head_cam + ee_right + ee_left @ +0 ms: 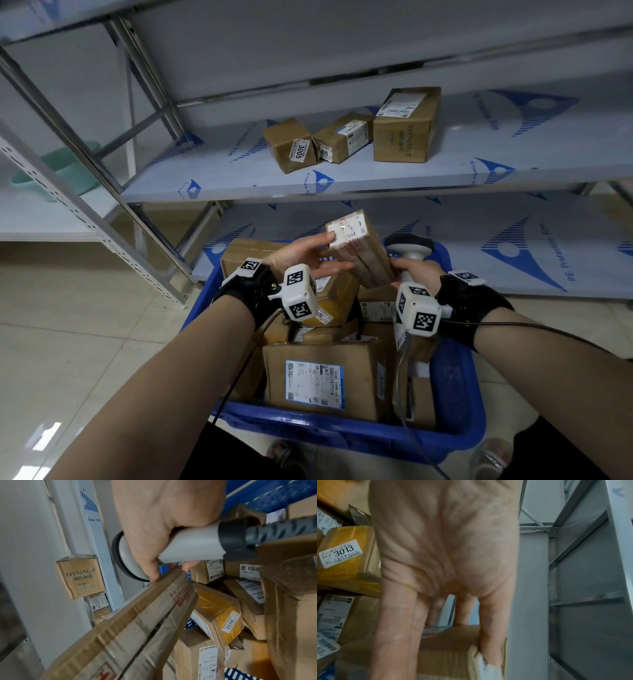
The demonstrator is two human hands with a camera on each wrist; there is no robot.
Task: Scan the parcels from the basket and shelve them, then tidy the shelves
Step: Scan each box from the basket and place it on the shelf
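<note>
Both hands (301,255) hold one parcel (359,250); three shelved parcels (346,137).

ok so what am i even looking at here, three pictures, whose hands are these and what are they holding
It is a person, not a machine, wearing three cameras. The big picture is from a head camera; the others look along each wrist. The left hand holds a long cardboard parcel over a blue basket full of parcels. The right hand grips a grey barcode scanner, and its fingers also touch that parcel. Three boxes already sit on the shelf behind.
</note>
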